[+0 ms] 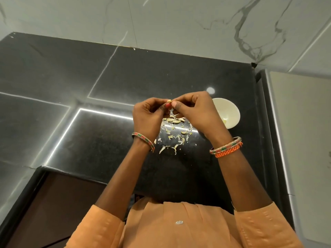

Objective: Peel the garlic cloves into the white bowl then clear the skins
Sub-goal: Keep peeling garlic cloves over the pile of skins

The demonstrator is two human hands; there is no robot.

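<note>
Both grips are closed on one small garlic clove [168, 100], which is pinched between the fingertips of the left hand [149, 115] and the right hand [194, 111] and is held above the dark tabletop [89, 140]. Fingers of both hands are curled inward, and the two thumbs meet just below the clove. Nearest the camera, orange sleeves [100, 228] are seen on both forearms. A beaded bangle [143, 141] is worn on the left wrist, and a similar bangle is worn with an orange thread band [228, 151] on the right wrist.

Under and between the hands, a scatter of pale garlic skins [172, 135] is spread on the tabletop, reaching from below the fingers back toward the wrists. Whether any unpeeled cloves lie among the skins cannot be told.

Just beyond the right hand, to its right, the white bowl [226, 111] is set on the tabletop, partly hidden by that hand. A small pale piece, apparently a peeled clove, is seen inside it near the near wall.

Farther back, the tabletop is met by a white marbled wall [179, 20] with grey veins.
</note>
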